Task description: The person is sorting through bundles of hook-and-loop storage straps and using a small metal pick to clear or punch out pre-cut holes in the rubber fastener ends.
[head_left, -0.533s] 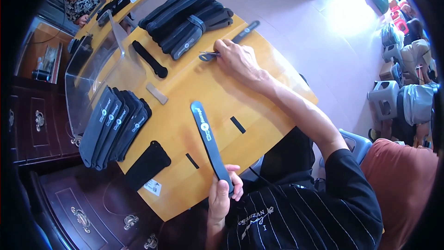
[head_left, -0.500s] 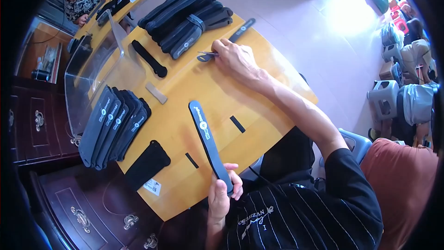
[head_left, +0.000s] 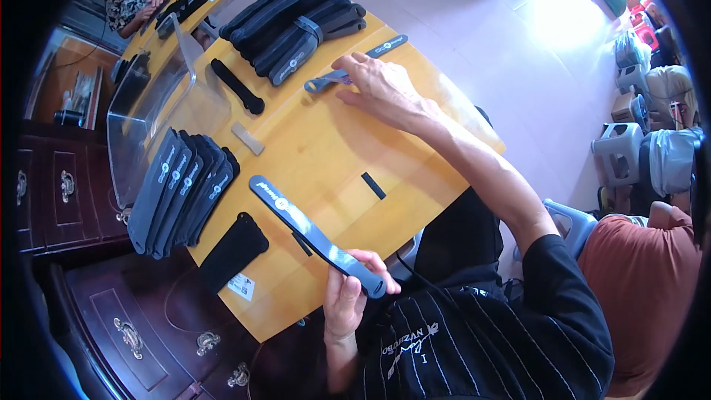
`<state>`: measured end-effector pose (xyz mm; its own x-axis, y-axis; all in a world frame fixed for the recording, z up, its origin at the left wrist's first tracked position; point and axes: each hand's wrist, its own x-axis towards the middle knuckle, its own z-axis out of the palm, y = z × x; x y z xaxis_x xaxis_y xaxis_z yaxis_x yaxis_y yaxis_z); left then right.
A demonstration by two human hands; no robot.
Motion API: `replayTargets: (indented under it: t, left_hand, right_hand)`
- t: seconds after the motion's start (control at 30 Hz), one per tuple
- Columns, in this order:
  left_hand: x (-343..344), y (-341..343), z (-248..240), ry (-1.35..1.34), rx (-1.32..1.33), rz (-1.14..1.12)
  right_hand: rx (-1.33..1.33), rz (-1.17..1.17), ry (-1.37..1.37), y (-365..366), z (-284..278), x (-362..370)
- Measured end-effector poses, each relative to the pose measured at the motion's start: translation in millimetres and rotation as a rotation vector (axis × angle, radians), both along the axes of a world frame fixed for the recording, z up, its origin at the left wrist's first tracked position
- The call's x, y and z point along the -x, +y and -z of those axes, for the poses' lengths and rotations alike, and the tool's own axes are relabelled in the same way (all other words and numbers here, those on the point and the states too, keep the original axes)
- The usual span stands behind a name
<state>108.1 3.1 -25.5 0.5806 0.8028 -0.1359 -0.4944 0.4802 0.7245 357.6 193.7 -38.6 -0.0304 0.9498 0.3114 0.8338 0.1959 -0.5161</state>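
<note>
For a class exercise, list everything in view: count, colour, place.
Held strap: one, grey, lower centre
Lying strap: one, grey, upper centre
Strap pile: one, dark, far edge
Fanned straps: several, grey, left
Long strip: one, black, beside pile
Block: one, beige, table centre-left
Short strips: two, black, near half
Flared piece: one, black, near-left corner
Panel: one, clear, left edge
Table: one, yellow, centre
Drawers: several, brown, left
Stools: several, grey, right
Other people: several, varied clothing, both sides
Shirt: one, black, lower right
Left hand: one, bare, lower centre
Right hand: one, bare, upper centre

Glare [head_left: 566,11], perhaps daylight, washes the pale floor [head_left: 459,37]; dark drawers [head_left: 96,318] stand left.
</note>
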Motion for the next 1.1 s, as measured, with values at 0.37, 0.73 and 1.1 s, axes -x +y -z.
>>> replayTargets:
  t: [0.37, 0.73, 1.1]
  left_hand:
    - [-19, 26, 17, 0.019, -0.024, -0.25]
    - [-53, 28, 20, 0.245, -0.019, -0.369]
    - [-60, 26, 20, 0.246, -0.084, -0.376]
  right_hand:
    - [0.142, -0.13, 0.594, -178, -41, 29]
    - [0.202, -0.052, 0.547, -219, -22, 36]
    - [0.196, -0.032, 0.585, -221, -19, 28]
